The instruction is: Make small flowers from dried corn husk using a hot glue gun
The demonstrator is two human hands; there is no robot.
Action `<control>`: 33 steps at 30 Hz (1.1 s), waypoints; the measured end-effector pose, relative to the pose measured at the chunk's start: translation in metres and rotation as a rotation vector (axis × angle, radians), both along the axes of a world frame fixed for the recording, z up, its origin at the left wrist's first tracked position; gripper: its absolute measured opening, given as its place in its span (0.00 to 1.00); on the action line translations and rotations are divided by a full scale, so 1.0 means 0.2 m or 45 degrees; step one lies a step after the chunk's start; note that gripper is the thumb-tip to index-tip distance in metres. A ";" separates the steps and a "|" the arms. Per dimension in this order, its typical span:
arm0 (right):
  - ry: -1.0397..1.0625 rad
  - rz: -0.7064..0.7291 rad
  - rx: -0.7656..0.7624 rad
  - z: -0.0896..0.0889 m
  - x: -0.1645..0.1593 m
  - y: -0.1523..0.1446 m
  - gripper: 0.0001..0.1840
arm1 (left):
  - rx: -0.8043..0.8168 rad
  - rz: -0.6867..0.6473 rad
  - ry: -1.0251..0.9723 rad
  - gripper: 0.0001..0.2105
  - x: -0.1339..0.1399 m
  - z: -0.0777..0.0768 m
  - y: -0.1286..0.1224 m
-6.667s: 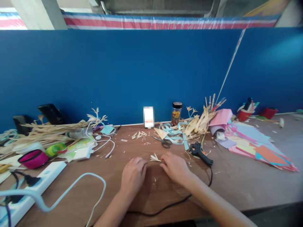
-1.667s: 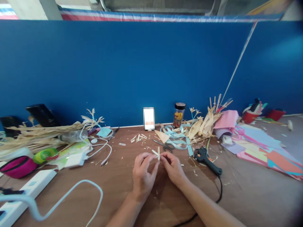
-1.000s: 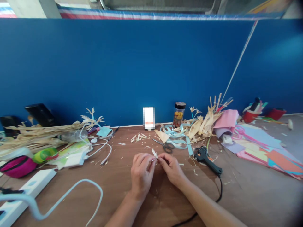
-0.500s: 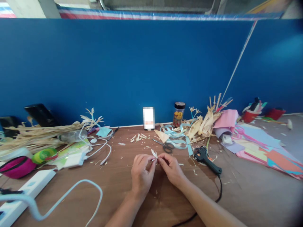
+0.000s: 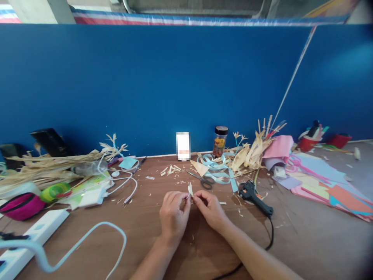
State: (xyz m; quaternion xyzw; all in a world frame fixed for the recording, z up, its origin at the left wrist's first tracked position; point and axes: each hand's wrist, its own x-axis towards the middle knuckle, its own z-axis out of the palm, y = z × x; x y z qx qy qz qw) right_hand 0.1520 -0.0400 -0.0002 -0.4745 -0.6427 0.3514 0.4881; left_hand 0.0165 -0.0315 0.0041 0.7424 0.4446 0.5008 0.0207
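Observation:
A small pale corn-husk flower point(image 5: 190, 189) is pinched between my two hands just above the middle of the table, its narrow petals pointing up and away from me. My left hand point(image 5: 174, 212) is closed, with thumb and fingertips on the flower's left side near its base. From the right, my right hand point(image 5: 210, 208) pinches the same base with thumb and forefinger. The fingertips hide the lower end of the flower. Beyond the hands lie dark-handled scissors point(image 5: 207, 182), a beige husk triangle point(image 5: 199, 168) and cut husk strips point(image 5: 170, 170).
A black glue gun point(image 5: 256, 199) lies right of my hands, its cord running toward me. Light blue ribbon point(image 5: 217, 177) curls near a black-lidded jar point(image 5: 220, 142). Coloured paper point(image 5: 344, 194) is spread at right. A white power strip point(image 5: 37, 235) and cable occupy the left.
The flower has turned slightly in my fingers; its petals now stand closer together and more upright. My left hand has shifted a little to the left.

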 end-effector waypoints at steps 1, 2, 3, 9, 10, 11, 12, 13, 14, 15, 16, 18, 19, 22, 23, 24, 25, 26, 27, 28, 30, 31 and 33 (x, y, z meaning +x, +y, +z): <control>-0.005 0.012 -0.004 0.00 0.00 0.00 0.11 | 0.000 0.007 0.008 0.04 0.00 0.00 0.00; -0.008 0.022 -0.009 0.00 0.00 0.00 0.11 | -0.003 0.006 0.021 0.04 0.00 0.00 0.00; -0.008 0.028 -0.016 0.00 -0.01 0.00 0.10 | -0.008 -0.002 0.035 0.04 0.00 0.01 -0.01; -0.023 -0.021 -0.024 -0.01 -0.01 -0.01 0.10 | -0.005 -0.069 0.078 0.04 0.00 0.01 -0.01; -0.035 -0.030 -0.018 -0.01 0.00 -0.01 0.10 | 0.001 -0.070 0.082 0.05 0.00 0.01 -0.01; -0.048 -0.039 -0.014 -0.01 0.00 -0.01 0.10 | 0.007 -0.070 0.088 0.05 0.00 0.01 -0.01; -0.060 -0.048 -0.012 -0.01 0.00 -0.01 0.11 | 0.014 -0.070 0.094 0.05 0.00 0.01 -0.02; -0.069 -0.058 -0.010 -0.01 0.00 -0.01 0.11 | 0.022 -0.070 0.101 0.05 0.01 0.01 -0.02; -0.074 -0.068 -0.007 -0.01 0.00 -0.01 0.11 | 0.027 -0.071 0.112 0.05 0.00 0.01 -0.02; -0.075 -0.077 -0.002 -0.01 0.00 -0.01 0.11 | 0.030 -0.073 0.123 0.05 0.00 0.01 -0.02; -0.074 -0.085 0.002 -0.01 0.00 -0.01 0.11 | 0.029 -0.075 0.134 0.05 0.00 0.01 -0.02; -0.072 -0.092 0.010 -0.01 0.00 -0.01 0.11 | 0.018 -0.085 0.156 0.05 0.00 0.01 -0.02; -0.073 -0.095 0.012 -0.01 0.00 -0.01 0.11 | 0.008 -0.096 0.167 0.06 0.00 0.01 -0.02; -0.076 -0.091 0.021 -0.01 0.00 -0.01 0.11 | -0.009 -0.133 0.154 0.06 0.00 0.01 -0.02; -0.073 -0.090 0.026 -0.01 0.00 -0.01 0.11 | -0.010 -0.140 0.122 0.05 0.01 0.01 -0.02; -0.069 -0.090 0.031 -0.01 0.00 -0.01 0.10 | -0.013 -0.140 0.076 0.05 0.01 0.01 -0.02; -0.065 -0.091 0.035 0.00 0.00 -0.01 0.10 | -0.017 -0.131 0.020 0.05 0.01 0.01 -0.02; -0.063 -0.091 0.036 0.00 0.00 -0.01 0.09 | -0.028 -0.118 -0.034 0.04 0.02 0.01 -0.02; -0.063 -0.092 0.035 0.00 0.00 -0.01 0.09 | -0.047 -0.104 -0.077 0.05 0.02 0.01 -0.02; -0.065 -0.092 0.034 0.00 0.00 -0.01 0.09 | -0.067 -0.092 -0.107 0.05 0.02 0.01 -0.01; -0.072 -0.100 0.038 0.00 0.00 -0.01 0.08 | -0.095 -0.086 -0.124 0.06 0.02 0.02 -0.01; -0.077 -0.105 0.045 0.00 0.00 -0.01 0.08 | -0.104 -0.091 -0.117 0.06 0.02 0.02 -0.01; -0.089 -0.114 0.061 0.00 0.00 -0.01 0.08 | -0.104 -0.104 -0.098 0.07 0.02 0.02 -0.01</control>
